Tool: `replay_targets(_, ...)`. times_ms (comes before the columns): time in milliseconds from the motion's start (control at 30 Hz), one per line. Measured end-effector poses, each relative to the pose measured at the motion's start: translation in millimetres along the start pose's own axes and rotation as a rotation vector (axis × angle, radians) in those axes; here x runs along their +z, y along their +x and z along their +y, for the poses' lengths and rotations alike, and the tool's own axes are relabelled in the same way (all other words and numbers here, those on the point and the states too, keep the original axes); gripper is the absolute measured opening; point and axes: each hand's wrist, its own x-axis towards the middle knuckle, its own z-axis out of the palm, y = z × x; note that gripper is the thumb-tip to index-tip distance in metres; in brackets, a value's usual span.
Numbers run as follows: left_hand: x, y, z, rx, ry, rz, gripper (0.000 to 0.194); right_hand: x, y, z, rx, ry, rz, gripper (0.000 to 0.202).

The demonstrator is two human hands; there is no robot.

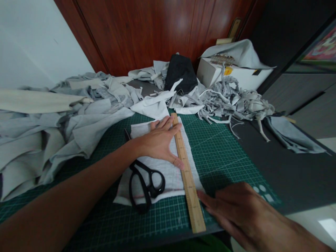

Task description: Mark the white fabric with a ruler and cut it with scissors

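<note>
A wooden ruler (187, 178) lies lengthwise over a light grey cloth piece (168, 171) on the green cutting mat (217, 150). My left hand (162, 140) is spread flat, its thumb and fingertips on the ruler and the rest over the cloth. Black scissors (147, 185) rest on the cloth, their blades partly under my left forearm. My right hand (236, 206) is at the ruler's right side, near the cloth's lower right corner, index finger extended to the cloth's edge; its other fingers are curled, and what they hold, if anything, is hidden.
Grey fabric (89, 119) is heaped at the left. Behind the mat are white cloth scraps (154, 105), a black cloth item (181, 73), tangled grey strips (231, 98) and a white box (210, 73). Folded grey cloth (294, 134) lies at the right.
</note>
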Motion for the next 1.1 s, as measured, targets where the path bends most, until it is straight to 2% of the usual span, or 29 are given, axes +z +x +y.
replay_targets(200, 1.0, 0.3, 0.1, -0.008, 0.002, 0.004, 0.153, -3.1, 0.8, 4.1, -0.057, 0.084, 0.067, 0.039)
replay_targets(433, 1.7, 0.6, 0.0, 0.0, 0.007, 0.019, 0.152, 7.9, 11.7, -5.7, 0.169, 0.177, 0.173, 0.03)
replay_targets(700, 0.9, 0.2, 2.7, -0.004, 0.008, 0.026, 0.152, 6.2, 5.7, -0.3, 0.115, 0.138, 0.117, 0.024)
replay_targets(967, 1.7, -0.2, 2.5, -0.005, 0.005, 0.029, 0.151, -6.5, 12.6, -3.1, 0.187, 0.225, 0.024, 0.023)
replay_targets(1100, 1.6, -0.1, 2.7, -0.007, 0.002, 0.032, 0.151, -6.8, 15.8, -5.7, 0.287, 0.301, -0.02, 0.019)
